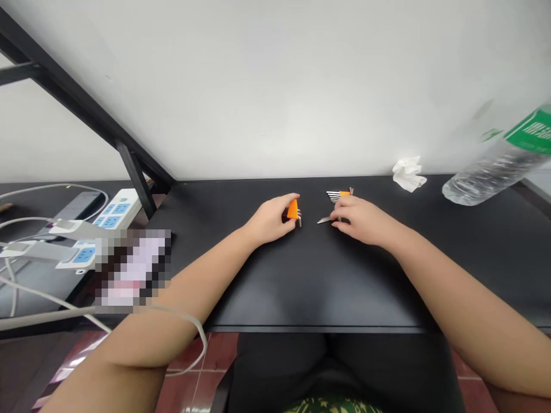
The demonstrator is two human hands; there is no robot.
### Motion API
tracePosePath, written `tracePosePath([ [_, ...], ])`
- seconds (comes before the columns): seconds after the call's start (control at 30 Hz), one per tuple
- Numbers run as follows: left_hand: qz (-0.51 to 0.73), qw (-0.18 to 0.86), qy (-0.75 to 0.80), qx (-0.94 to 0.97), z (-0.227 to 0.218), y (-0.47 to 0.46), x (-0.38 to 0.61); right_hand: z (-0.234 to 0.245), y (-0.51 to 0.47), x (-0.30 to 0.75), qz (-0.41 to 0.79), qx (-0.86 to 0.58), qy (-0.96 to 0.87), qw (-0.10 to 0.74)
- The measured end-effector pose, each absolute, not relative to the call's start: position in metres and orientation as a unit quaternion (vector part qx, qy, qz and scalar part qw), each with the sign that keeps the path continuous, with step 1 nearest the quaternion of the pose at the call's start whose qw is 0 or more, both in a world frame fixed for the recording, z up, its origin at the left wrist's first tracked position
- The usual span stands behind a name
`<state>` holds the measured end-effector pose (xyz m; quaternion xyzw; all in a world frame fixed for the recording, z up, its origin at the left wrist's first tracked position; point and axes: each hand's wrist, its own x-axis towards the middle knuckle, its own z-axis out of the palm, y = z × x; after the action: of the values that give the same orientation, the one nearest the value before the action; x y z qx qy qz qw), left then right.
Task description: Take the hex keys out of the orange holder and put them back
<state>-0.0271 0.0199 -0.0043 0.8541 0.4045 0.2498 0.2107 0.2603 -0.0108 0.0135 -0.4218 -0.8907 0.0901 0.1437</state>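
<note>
My left hand (275, 219) grips an orange hex key holder (293, 209) between thumb and fingers, just above the black tabletop. Short bent ends of hex keys (300, 218) stick out of its right side. To the right, my right hand (359, 217) is closed, thumb and fingertips together, on a thin silver hex key (325, 219) close to the table; whether it is one key or more I cannot tell. Just behind those fingers lies a second orange holder (345, 194) with several silver hex keys (333, 196) pointing left, partly covered by the hand.
A crumpled white tissue (408, 174) and a clear plastic bottle with green label (486, 172) stand by the wall at right. At left are a white power strip (114, 215), loose cables, a pixelated phone-like object (136, 269) and a black metal frame (81, 97).
</note>
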Motion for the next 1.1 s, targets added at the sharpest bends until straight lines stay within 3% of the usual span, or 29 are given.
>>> tracePosePath([
  [0.13, 0.246, 0.218, 0.414, 0.848, -0.009, 0.026, -0.031, 0.014, -0.012, 0.257, 0.064, -0.429, -0.898, 0.073],
  [0.53, 0.242, 0.236, 0.392, 0.855, -0.010, 0.026, -0.029, 0.024, -0.025, 0.238, -0.021, -0.461, -0.887, 0.011],
  [0.73, 0.223, 0.241, 0.403, 0.854, -0.005, 0.020, -0.026, 0.022, -0.028, 0.234, 0.087, -0.491, -0.859, 0.118],
  [0.93, 0.236, 0.275, 0.352, 0.863, -0.002, 0.014, -0.023, 0.008, -0.023, 0.232, 0.146, -0.391, -0.869, 0.267],
  [1.1, 0.265, 0.258, 0.330, 0.869, -0.005, 0.014, -0.021, 0.003, -0.021, 0.234, 0.151, -0.360, -0.875, 0.285],
])
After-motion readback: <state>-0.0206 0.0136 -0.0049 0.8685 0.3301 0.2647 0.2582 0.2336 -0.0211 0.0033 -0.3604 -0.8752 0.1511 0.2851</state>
